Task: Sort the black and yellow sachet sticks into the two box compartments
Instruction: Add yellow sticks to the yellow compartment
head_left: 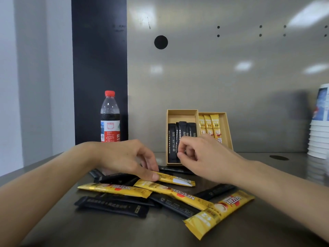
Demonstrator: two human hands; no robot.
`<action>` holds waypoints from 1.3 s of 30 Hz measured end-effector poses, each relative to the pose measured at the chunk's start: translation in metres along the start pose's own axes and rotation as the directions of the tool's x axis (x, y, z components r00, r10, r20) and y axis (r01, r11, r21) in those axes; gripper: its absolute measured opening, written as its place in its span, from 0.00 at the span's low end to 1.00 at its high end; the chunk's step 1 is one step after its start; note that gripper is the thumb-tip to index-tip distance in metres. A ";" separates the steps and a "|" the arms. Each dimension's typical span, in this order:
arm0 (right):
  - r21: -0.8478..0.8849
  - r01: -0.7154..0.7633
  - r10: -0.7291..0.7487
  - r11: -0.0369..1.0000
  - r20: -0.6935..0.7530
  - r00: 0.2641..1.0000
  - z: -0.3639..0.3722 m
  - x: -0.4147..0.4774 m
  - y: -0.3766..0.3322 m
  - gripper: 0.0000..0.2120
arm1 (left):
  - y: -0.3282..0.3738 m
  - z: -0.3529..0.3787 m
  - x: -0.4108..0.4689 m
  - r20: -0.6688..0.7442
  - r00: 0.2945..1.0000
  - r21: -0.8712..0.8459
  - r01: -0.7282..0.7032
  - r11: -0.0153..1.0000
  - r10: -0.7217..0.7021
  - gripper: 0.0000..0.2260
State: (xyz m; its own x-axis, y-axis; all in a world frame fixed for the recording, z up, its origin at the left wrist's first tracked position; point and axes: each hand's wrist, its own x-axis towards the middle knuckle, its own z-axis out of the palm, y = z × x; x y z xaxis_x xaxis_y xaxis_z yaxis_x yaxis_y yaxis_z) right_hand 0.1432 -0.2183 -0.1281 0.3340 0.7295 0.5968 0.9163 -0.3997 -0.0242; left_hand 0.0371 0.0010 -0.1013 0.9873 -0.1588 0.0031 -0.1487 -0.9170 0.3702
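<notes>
Box (182, 111), rear of the bench (267, 229): left compartment holds black sticks (182, 129), right compartment holds three yellow sticks (207, 125). In front of the box: loose sticks (114, 206), both colours mixed. My left hand (122, 157) pinches one loose yellow stick (176, 180) there. My right hand (204, 157), fingers curled, is at the box's front edge; I cannot tell if it grips anything. Bottle (110, 118): left of the box.

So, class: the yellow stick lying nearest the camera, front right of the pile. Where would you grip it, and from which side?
Pinch the front yellow stick across its narrow width at the near end, from above. It lies flat and diagonal on the table, that end clear of other sticks.
</notes>
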 end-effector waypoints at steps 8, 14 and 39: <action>0.017 0.058 -0.058 0.998 0.017 0.998 -0.002 -0.002 -0.002 0.10 | 0.000 0.001 0.002 -0.062 0.998 0.112 -0.003 0.994 0.010 0.13; -0.087 0.169 -0.149 0.982 0.197 0.969 -0.003 -0.004 -0.004 0.19 | -0.002 0.004 0.004 -0.135 0.990 0.126 -0.014 0.992 0.032 0.19; 0.233 -0.047 -0.004 0.971 0.211 0.977 -0.009 0.000 0.025 0.07 | -0.003 -0.006 0.005 -0.527 0.846 -0.037 -0.119 0.992 0.082 0.16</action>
State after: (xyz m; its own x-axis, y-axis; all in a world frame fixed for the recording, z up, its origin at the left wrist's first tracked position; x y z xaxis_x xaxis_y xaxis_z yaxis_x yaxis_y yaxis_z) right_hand 0.1642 -0.2332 -0.1214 0.3697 0.8318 0.4142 0.9260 -0.2928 -0.2384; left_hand 0.0428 0.0051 -0.0969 0.8526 -0.0163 0.5223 -0.2625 -0.8776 0.4011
